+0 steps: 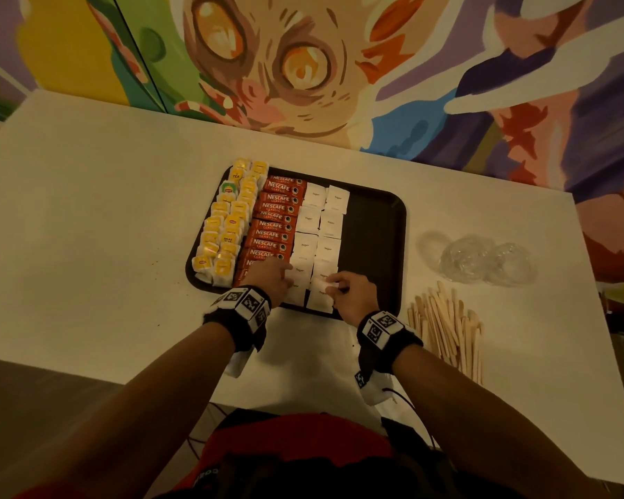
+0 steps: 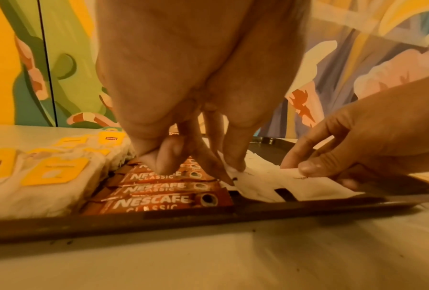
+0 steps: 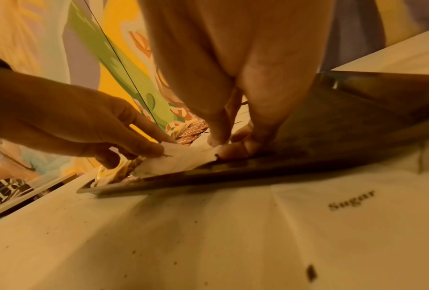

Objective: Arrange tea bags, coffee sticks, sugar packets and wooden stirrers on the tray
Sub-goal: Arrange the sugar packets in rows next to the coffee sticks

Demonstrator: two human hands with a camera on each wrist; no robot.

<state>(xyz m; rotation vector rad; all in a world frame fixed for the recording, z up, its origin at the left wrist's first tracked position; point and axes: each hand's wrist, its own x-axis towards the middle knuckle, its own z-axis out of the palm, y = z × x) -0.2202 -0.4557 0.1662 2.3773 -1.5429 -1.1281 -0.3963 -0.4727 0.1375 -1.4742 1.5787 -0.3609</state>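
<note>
A dark tray (image 1: 371, 239) holds yellow-tagged tea bags (image 1: 224, 228) on its left. Beside them lie red coffee sticks (image 1: 274, 225), then two columns of white sugar packets (image 1: 319, 221). My left hand (image 1: 285, 279) presses its fingertips (image 2: 235, 166) on a near packet in the left sugar column, its thumb over the coffee sticks (image 2: 158, 188). Thumb and forefinger of my right hand (image 1: 330, 286) pinch the edge of a sugar packet (image 1: 319, 283) in the right column, low over the tray. Wooden stirrers (image 1: 444, 325) lie loose on the table, right of the tray.
The tray's right third is bare. Crumpled clear plastic (image 1: 483, 261) lies on the white table (image 1: 105, 228) beyond the stirrers. One more sugar packet (image 3: 352, 215) lies on the table in front of the tray, under my right wrist. A painted wall rises behind.
</note>
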